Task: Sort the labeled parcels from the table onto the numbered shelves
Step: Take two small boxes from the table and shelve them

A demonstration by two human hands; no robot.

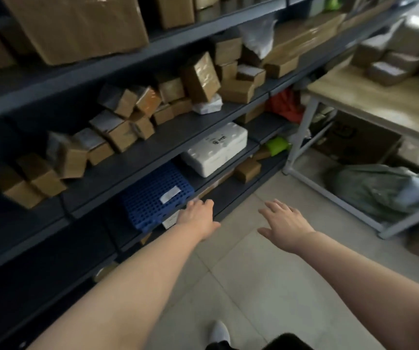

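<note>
A dark metal shelf unit (137, 157) fills the left side, its tiers loaded with several small brown cardboard parcels (117, 132). My left hand (198, 215) reaches out beside a blue perforated crate (152, 195) on a low shelf, fingers loosely spread and holding nothing. My right hand (282, 223) hovers over the tiled floor, palm down, fingers apart, empty. At the upper right stands a wooden-topped table (370, 97) with more brown parcels (390, 66) on it.
A white foam box (216, 150) sits on the low shelf next to the crate. A cardboard box (354, 140) and a grey-green bag (377, 188) lie under the table. Light floor tiles (241, 274) stretch between shelf and table; my white shoe (219, 332) shows below.
</note>
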